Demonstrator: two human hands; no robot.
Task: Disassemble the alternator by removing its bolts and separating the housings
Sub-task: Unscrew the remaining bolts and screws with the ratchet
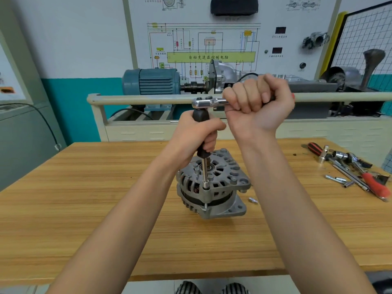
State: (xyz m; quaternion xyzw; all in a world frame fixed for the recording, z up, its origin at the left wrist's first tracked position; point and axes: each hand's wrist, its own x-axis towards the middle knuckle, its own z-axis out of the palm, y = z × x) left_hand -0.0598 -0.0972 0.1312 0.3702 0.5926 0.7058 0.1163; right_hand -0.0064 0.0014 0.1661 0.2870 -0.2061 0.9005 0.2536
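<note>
A grey cast alternator point(220, 187) stands on the wooden table point(106, 204), its vented housing facing up. A black-handled extension driver point(201, 115) stands upright over it, its steel shaft and socket point(205, 184) seated on a bolt at the front rim of the upper housing. My left hand point(198, 134) grips the black handle. A chrome ratchet point(206, 102) sits on top of the handle, pointing right. My right hand point(257, 100) is wrapped in a fist around the ratchet's handle, whose red end shows past my fist. A loose bolt point(253, 200) lies right of the alternator.
Several loose tools lie at the table's right edge: a red-and-black screwdriver point(315, 148), sockets point(341, 154), extension bars and a red-handled ratchet point(374, 185). Behind the table stands a beige training bench point(148, 99) with a blue motor point(151, 81) and a wiring-diagram panel.
</note>
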